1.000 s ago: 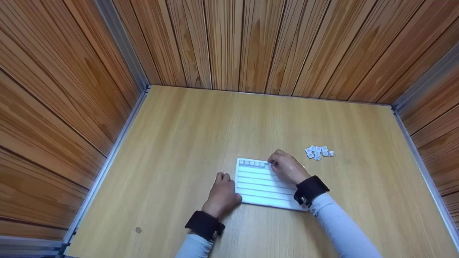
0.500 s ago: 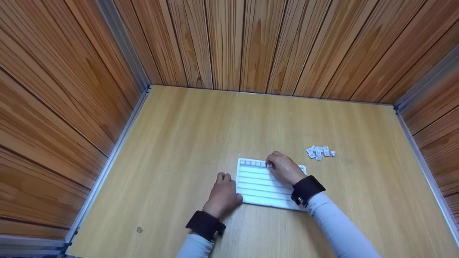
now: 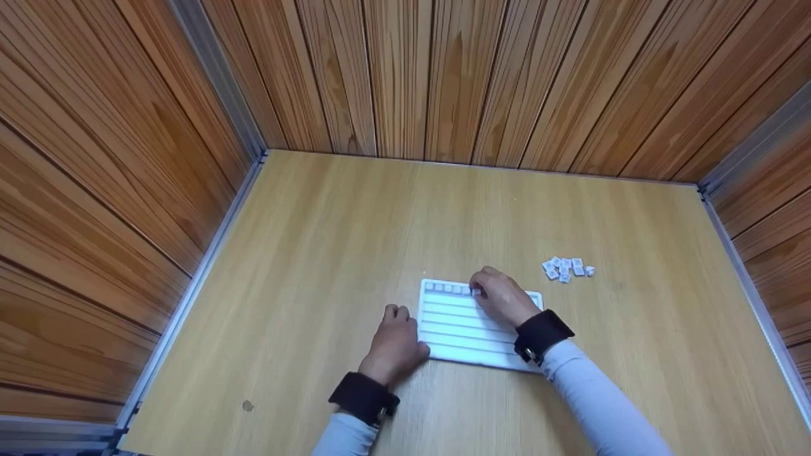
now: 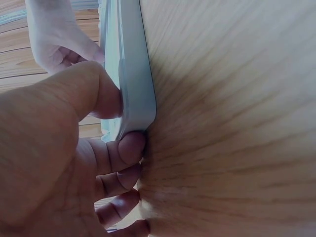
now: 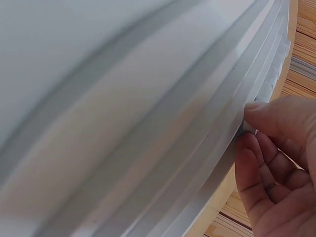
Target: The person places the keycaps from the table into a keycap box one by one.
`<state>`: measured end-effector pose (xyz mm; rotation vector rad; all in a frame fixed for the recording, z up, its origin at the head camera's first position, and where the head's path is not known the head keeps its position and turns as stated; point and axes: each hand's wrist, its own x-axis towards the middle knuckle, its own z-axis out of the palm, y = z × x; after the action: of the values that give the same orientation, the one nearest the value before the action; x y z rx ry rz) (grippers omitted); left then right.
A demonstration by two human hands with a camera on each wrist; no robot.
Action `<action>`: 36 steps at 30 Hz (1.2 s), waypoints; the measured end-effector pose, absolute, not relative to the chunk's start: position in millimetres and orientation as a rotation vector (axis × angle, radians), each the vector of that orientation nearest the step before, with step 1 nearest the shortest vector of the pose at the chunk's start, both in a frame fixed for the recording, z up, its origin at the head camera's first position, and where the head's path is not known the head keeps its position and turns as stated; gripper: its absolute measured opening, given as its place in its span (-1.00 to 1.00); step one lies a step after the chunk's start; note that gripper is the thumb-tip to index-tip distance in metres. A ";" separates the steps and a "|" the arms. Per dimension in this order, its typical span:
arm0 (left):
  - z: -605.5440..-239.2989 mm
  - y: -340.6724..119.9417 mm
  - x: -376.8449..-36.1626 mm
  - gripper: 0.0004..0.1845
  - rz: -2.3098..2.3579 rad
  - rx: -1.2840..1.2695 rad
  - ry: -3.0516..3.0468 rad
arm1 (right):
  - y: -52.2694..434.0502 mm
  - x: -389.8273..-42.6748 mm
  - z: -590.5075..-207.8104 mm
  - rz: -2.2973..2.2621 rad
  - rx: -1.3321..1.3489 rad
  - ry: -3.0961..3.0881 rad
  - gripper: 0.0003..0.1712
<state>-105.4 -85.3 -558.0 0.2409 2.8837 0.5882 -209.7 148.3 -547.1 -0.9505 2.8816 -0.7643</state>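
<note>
- The right hand [image 3: 502, 296] lay over the far right part of the white slotted board [image 3: 466, 329], its fingers [image 5: 256, 111] curled together and pinching a small white tile [image 5: 248, 128] at the board's top groove.
- That tile sat at the right end of the row of tiles [image 3: 447, 289] already standing in the top groove, which ran toward 9 o'clock from the fingertips.
- The right forearm, in a pale sleeve with a black wrist strap [image 3: 543, 334], came in from 5 o'clock across the board's near right corner.
- The left hand [image 3: 394, 345] rested on the surface at the board's left edge, at 9 o'clock from the board's middle; its thumb [image 4: 94, 94] lay on top and a curled finger [image 4: 129, 147] pressed the board's near left corner, gripping it.
- The left forearm, with its own black strap [image 3: 363, 398], entered from 6 o'clock.
- The board lay flat on the wooden surface [image 3: 355, 240], near its front edge.
- A loose heap of spare tiles [image 3: 567, 268] lay at 2 o'clock from the right hand, apart from the board.
- Wooden plank walls [image 3: 443, 76] enclosed the surface on three sides.
</note>
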 end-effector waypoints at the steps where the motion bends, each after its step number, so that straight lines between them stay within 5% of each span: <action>1: -558.0 -85.1 -105.5 -0.67 0.590 0.239 2.883 | 148.0 -209.7 -546.8 -0.762 -0.945 2.879 -0.77; 23: -559.1 -83.7 -106.4 -0.63 0.572 0.226 2.869 | 163.7 -208.9 -538.9 -0.748 -0.851 2.915 -0.76; 36: -559.1 -83.6 -106.6 -0.62 0.531 0.222 2.872 | 194.6 -212.2 -533.6 -0.650 -0.615 2.958 -0.58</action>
<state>-106.6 -83.6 -559.1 0.2219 2.8721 0.5314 -212.2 194.6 -533.6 -0.6152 2.9582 -0.6496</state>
